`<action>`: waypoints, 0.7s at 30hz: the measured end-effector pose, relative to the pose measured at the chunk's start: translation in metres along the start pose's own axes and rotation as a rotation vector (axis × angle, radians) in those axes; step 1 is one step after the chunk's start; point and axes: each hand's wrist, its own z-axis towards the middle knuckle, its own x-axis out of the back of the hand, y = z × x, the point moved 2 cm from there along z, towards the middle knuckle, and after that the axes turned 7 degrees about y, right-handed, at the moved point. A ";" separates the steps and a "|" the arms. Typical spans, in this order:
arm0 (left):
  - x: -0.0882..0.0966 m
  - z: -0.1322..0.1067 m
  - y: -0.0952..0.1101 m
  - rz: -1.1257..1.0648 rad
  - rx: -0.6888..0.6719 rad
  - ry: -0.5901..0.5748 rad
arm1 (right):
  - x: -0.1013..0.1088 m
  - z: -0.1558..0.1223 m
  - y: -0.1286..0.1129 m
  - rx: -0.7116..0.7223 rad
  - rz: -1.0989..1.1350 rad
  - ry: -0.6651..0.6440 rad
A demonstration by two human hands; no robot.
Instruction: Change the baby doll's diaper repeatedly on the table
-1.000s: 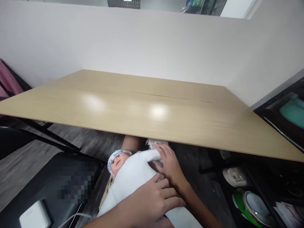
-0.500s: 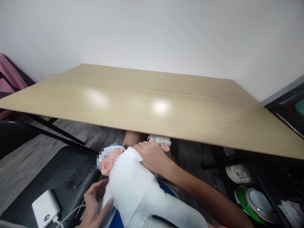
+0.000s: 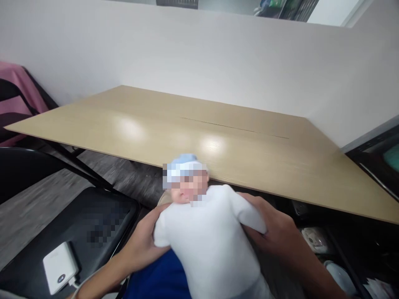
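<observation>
A baby doll (image 3: 212,236) in a white short-sleeved shirt and a light blue cap (image 3: 185,164) is held upright over the lap, close to the table's front edge. My left hand (image 3: 149,236) is wrapped round the doll's side and sleeve at the left of the picture. On the other side my right hand (image 3: 274,220) grips it under the other sleeve, fingers partly hidden behind the doll. The lower part of the doll runs out of the bottom of the picture. Blue cloth (image 3: 158,278) shows beneath it.
A wide wooden table (image 3: 149,124) stands just ahead against a pale wall. On the left, a black chair seat (image 3: 102,211) holds a white power bank (image 3: 60,265) with a cable. Dark shelving with bowls (image 3: 339,276) and papers is low on the right.
The doll has been raised from lying tilted across the lap to upright, its head now overlapping the table edge. Both hands have shifted to its sides. My view has tilted up slightly.
</observation>
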 end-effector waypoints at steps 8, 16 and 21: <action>-0.017 0.140 0.041 0.351 -0.258 -0.232 | 0.006 0.008 0.079 -0.172 -0.169 0.201; -0.007 0.177 0.034 0.657 -0.215 -0.301 | -0.001 -0.006 0.129 -0.288 -0.202 0.234; 0.003 0.207 0.031 0.727 -0.190 -0.279 | -0.006 0.017 0.147 -0.321 -0.242 0.247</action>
